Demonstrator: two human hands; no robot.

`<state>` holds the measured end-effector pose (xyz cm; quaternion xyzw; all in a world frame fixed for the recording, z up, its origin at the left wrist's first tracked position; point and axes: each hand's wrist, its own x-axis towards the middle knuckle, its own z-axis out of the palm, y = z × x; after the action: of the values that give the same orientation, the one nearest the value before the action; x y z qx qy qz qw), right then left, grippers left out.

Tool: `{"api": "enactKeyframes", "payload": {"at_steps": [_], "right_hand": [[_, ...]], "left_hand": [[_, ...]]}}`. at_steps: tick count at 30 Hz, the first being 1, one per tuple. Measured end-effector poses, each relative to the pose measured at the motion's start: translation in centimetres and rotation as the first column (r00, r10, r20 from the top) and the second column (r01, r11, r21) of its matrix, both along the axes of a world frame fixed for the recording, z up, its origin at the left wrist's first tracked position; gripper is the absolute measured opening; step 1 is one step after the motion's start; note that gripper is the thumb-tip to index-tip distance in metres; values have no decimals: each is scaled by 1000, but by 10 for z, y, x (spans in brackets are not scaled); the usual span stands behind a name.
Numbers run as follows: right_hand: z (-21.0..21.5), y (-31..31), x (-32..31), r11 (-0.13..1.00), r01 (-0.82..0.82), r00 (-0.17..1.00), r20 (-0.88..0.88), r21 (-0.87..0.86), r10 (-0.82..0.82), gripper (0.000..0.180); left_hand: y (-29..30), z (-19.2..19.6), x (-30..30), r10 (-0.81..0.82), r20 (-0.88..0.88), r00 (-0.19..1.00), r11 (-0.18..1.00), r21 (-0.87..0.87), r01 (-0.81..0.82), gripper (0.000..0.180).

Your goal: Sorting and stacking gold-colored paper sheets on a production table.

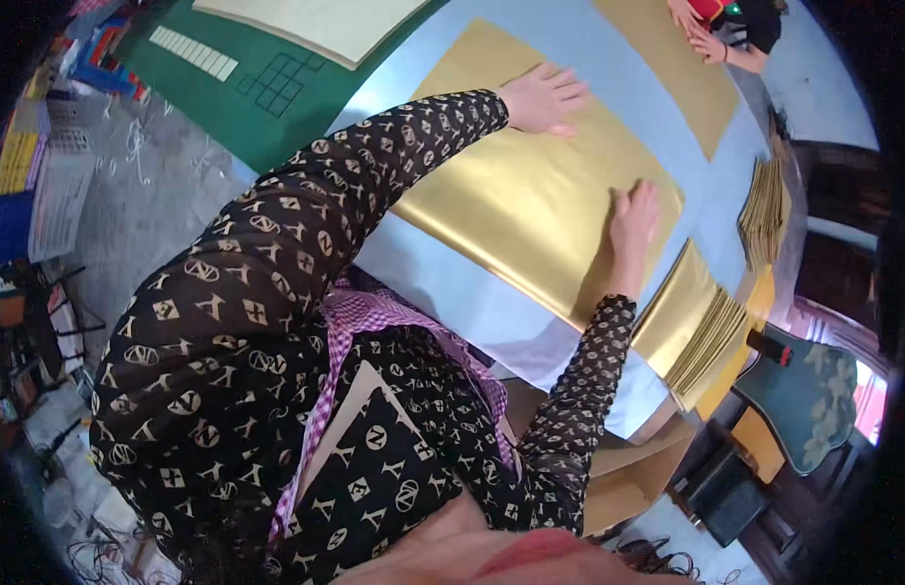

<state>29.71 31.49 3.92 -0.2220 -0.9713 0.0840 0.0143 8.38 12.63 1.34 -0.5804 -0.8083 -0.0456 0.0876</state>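
A large shiny gold sheet (pixel 511 195) lies on the pale blue tabletop (pixel 452 292) in front of me. Its near edge looks rounded, like a fold. My left hand (pixel 545 100) rests flat near the sheet's far edge, fingers spread. Close to the right edge, my right hand (pixel 636 219) lies on the same sheet, its fingers stretched out away from me and the thumb apart. Neither hand grips anything. To the right of that hand sits a fanned stack of folded gold sheets (pixel 691 322).
Another gold sheet (pixel 677 78) lies farther off, near a co-worker's hands (pixel 706 41). A second gold stack (pixel 765 214) stands at the right edge. On the left are a green mat (pixel 199 107) and a cream board (pixel 326 24). An open cardboard box (pixel 633 487) is below the table.
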Motion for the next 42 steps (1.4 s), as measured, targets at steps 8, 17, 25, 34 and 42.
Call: {"api": "enactKeyframes", "payload": {"at_steps": [8,17,25,34,42], "right_hand": [[-39,23,41,995,73,987,-148,69,-63,56],[-44,40,55,986,50,976,-219,157,-15,53],[-39,36,53,988,83,966,-254,127,-49,54],[-52,36,68,984,141,981,-148,110,-124,55],[-53,38,58,983,144,969,-219,118,-116,55]], "left_hand": [[17,-10,5,-87,77,993,992,95,80,61],[20,-19,-11,51,-315,948,999,13,-50,57],[-21,13,-36,-167,84,982,948,289,136,36],[60,17,203,-131,69,989,955,278,107,38],[54,-4,228,-67,69,995,959,281,45,68]]}}
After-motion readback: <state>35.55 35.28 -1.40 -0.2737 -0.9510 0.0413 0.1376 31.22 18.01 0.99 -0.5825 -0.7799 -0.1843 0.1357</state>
